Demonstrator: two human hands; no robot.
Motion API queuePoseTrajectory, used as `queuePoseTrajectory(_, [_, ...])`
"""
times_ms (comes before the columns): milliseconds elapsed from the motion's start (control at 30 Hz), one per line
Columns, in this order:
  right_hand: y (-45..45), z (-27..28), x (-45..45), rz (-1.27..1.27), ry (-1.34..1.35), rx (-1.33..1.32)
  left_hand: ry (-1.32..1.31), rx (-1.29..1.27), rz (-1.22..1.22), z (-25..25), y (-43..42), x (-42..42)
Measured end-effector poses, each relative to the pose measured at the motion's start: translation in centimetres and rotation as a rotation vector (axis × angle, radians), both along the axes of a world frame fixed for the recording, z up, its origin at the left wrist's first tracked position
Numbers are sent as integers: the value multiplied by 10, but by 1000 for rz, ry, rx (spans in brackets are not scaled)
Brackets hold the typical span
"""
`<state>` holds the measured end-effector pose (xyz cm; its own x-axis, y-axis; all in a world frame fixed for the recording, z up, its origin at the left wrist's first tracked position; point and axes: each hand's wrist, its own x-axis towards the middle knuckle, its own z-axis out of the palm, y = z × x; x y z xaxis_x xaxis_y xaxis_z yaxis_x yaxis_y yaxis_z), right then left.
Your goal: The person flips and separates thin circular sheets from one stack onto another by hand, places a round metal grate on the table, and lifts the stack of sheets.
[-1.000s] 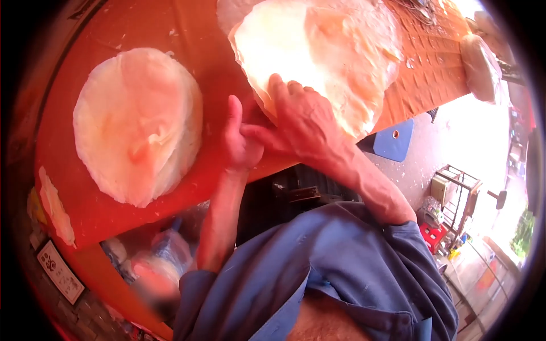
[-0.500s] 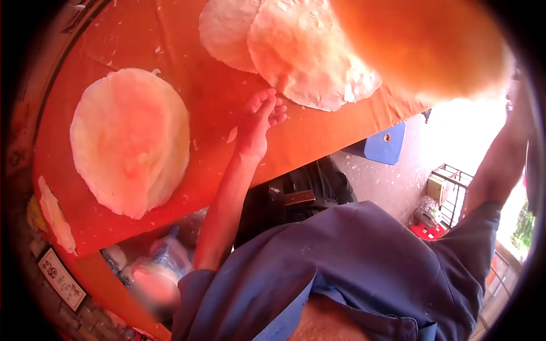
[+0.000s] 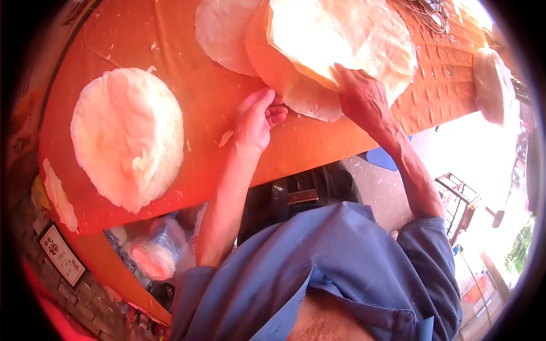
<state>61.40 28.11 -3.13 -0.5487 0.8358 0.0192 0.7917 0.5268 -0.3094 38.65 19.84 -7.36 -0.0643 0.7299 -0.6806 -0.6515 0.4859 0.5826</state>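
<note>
My right hand point(image 3: 367, 98) grips the near edge of a large, thin, pale flatbread point(image 3: 369, 34). It lies partly over another flatbread point(image 3: 310, 101), whose browner edge sticks out underneath. To the left, one more pale round point(image 3: 224, 42) is partly covered. My left hand point(image 3: 260, 118) hovers at the near left edge of these rounds, palm turned inward. Its fingers are loosely curled with nothing between them. Further left, a thick-looking pale round stack point(image 3: 128, 136) rests on the orange tabletop point(image 3: 207, 165).
A torn pale strip point(image 3: 59, 196) lies at the table's left edge, with small scraps around. A bundle of wire point(image 3: 429, 14) sits at the back right. A pale wrapped bundle point(image 3: 492, 85) is at the right end. Below stand a black metal rack point(image 3: 455, 199) and plastic bags point(image 3: 159, 250).
The blurred round held up close at upper right has come down onto the other rounds. My right hand has moved in from the right to its near edge. My left hand stays nearly in place.
</note>
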Motion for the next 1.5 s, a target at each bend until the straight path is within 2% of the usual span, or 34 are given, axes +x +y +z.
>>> queuePoseTrajectory(67, [-4, -3, 13, -9, 101, 124, 20, 13, -73, -1, 7, 4])
queuePoseTrajectory(100, [-5, -4, 13, -24, 17, 128, 35, 23, -120, 0, 7, 7])
queuePoseTrajectory(167, [-4, 2, 9, -35, 50, 121, 133, 26, -189, 6, 7, 16])
queuePoseTrajectory(300, [-9, 18, -19, -12, 69, 50, 141, 14, -181, 5, 9, 20])
queuePoseTrajectory(367, [-18, -6, -22, 29, 73, 43, 14, 64, -119, 6, 13, 23])
queuePoseTrajectory(467, [-20, -1, -25, -20, 184, 73, -74, 118, -128, 1, 13, 18])
queuePoseTrajectory(533, [-14, 5, -24, -5, 159, 15, -154, 168, -151, 12, 19, 23])
queuePoseTrajectory(633, [-12, 9, -35, 17, 181, -22, -290, 197, -61, 25, 25, 29])
queuePoseTrajectory(733, [-18, 16, -34, 53, 277, 135, -388, 192, -44, 21, 24, 25])
queuePoseTrajectory(833, [-17, 15, -27, 49, 241, 75, -382, 254, -63, 25, 26, 29])
queuePoseTrajectory(900, [-5, 7, -22, 21, 207, 37, -270, 260, -69, 23, 30, 30])
queuePoseTrajectory(933, [8, 12, -14, 0, 176, -71, -217, 263, -74, 23, 31, 31])
queuePoseTrajectory(967, [29, 24, -6, 33, 82, -173, -180, 292, -93, 20, 32, 29])
queuePoseTrajectory(1000, [53, 38, 0, -58, -54, -189, -131, 266, -120, 17, 31, 25])
queuePoseTrajectory(1033, [81, 73, 5, -23, -148, -211, -82, 235, -146, 14, 28, 21])
queuePoseTrajectory(1133, [100, 175, 13, -142, 18, 233, 37, 162, -192, 13, 21, 13])
queuePoseTrajectory(1233, [104, 198, 35, -133, 48, 508, 66, 99, -156, 11, 24, 16])
queuePoseTrajectory(1333, [105, 179, 43, -81, 3, 622, 53, 74, -88, 8, 34, 26])
queuePoseTrajectory(1433, [108, 94, 28, 142, -28, 337, 5, 79, -54, 4, 42, 30])
queuePoseTrajectory(1467, [99, 87, 10, 141, -408, 233, 0, 83, -52, 2, 42, 28])
queuePoseTrajectory(1500, [97, 44, 11, 71, -269, 199, -5, 87, -52, 0, 42, 27])
